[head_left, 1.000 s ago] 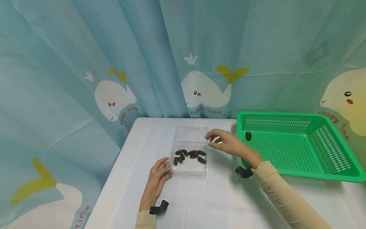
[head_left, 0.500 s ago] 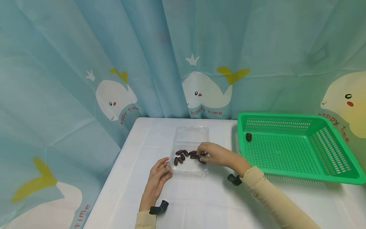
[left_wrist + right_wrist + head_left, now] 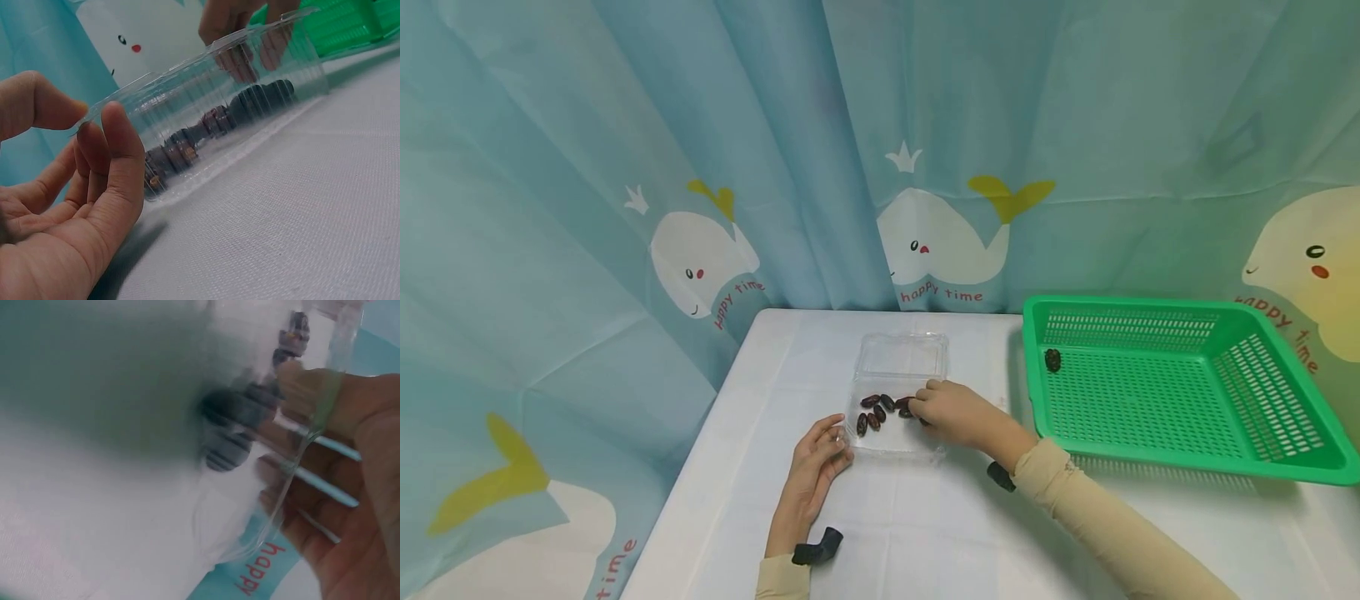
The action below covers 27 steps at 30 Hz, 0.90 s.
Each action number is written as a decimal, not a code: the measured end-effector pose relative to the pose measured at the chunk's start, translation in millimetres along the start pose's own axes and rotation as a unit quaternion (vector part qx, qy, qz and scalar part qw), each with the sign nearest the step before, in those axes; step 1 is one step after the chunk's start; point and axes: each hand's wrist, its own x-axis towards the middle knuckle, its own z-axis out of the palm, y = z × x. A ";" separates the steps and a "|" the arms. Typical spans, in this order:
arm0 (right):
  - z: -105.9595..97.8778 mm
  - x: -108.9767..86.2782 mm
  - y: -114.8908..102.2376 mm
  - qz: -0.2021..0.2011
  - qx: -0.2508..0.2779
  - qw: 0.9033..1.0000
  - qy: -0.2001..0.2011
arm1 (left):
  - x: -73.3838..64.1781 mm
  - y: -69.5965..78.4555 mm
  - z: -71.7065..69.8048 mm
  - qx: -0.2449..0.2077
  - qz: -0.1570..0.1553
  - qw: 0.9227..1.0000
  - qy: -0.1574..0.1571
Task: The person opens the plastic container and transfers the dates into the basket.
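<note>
Several dark oval dates (image 3: 879,413) at lower centre, some hidden behind right hand (image 3: 953,412), its blurred grip I cannot tell, left hand (image 3: 817,458) pinching clear plastic box (image 3: 897,440)

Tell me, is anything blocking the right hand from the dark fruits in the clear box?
Nothing visible is: the lid lies open, and the right hand reaches into the clear box to the dark fruits.
</note>
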 end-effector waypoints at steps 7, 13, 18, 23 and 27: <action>3.5 6.3 -5.8 0.073 -0.009 0.996 -0.046 | 0.0 -0.2 0.4 0.011 0.004 1.000 -0.001; 8.5 12.4 -11.0 0.110 -0.028 0.993 -0.041 | -0.4 0.3 0.9 0.012 0.005 1.000 -0.002; 11.4 16.5 -12.9 0.131 -0.030 0.990 -0.051 | -0.4 0.4 0.6 0.018 0.004 1.000 -0.001; 14.1 20.5 -14.5 0.153 -0.009 0.986 -0.067 | -0.9 1.0 1.1 0.010 0.001 1.000 0.001; 15.2 22.7 -16.7 0.165 0.012 0.983 -0.079 | -1.3 1.4 1.2 0.006 0.002 1.000 -0.002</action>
